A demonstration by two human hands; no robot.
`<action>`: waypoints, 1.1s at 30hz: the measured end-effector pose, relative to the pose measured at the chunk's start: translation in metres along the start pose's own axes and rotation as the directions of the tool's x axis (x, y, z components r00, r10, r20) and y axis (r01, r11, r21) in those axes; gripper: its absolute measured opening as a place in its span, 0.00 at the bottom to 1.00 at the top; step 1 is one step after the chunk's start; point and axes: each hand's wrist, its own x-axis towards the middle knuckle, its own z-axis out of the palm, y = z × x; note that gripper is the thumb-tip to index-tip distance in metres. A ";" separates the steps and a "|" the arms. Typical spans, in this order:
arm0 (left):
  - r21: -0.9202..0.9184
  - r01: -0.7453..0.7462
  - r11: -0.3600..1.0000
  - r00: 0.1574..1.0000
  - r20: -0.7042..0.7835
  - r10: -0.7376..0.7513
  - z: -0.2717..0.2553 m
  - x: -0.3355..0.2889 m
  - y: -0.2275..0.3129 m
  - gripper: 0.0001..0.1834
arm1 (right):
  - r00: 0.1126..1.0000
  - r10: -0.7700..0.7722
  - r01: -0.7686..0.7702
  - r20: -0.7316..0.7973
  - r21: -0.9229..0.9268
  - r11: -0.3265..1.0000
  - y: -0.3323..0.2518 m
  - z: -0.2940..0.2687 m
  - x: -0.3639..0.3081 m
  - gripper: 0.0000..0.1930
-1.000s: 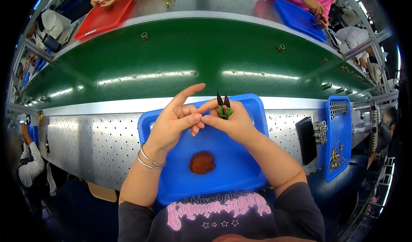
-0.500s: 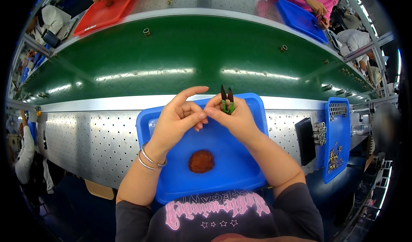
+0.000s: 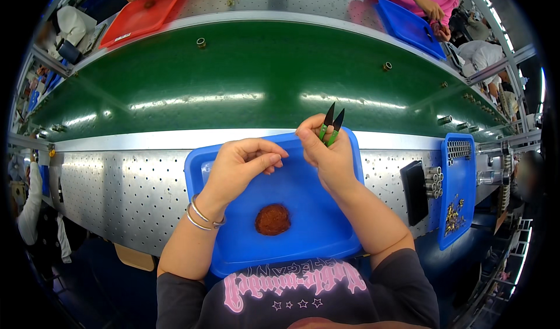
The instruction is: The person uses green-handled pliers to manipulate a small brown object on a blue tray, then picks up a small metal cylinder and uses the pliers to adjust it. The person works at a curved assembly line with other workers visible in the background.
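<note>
My right hand (image 3: pixel 329 157) is wrapped round a pair of thread snips (image 3: pixel 332 126) with green handles and dark pointed blades. The blades stick up past the fingers and stand apart. To its left, my left hand (image 3: pixel 245 164) is closed in a pinch, thumb against bent fingers. Whatever may lie between those fingertips is too small to make out. Both hands are above a blue tray (image 3: pixel 315 244), apart from each other. Nearer to me in the tray rests a round, reddish-brown bundle (image 3: pixel 272 219) that looks like fine wire; neither hand touches it.
At the right stand a black box-like object (image 3: pixel 415 192), several metal cylinders (image 3: pixel 433 182) and a blue tray of small metal parts (image 3: pixel 458 186). Beyond the perforated metal table (image 3: pixel 128 195) runs a green belt (image 3: pixel 245 72) carrying metal rings. Co-workers' hands are across it.
My hands have drawn apart: the right went up and rightward with the snips, now tilted right. My left hand's raised forefinger has curled down. The rings on the belt have shifted slightly right.
</note>
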 end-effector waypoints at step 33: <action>-0.368 0.041 0.929 0.999 0.030 -0.032 -0.015 0.001 -0.003 0.05 | 0.987 -0.077 0.134 0.143 -0.448 0.884 0.006 0.008 0.003 0.06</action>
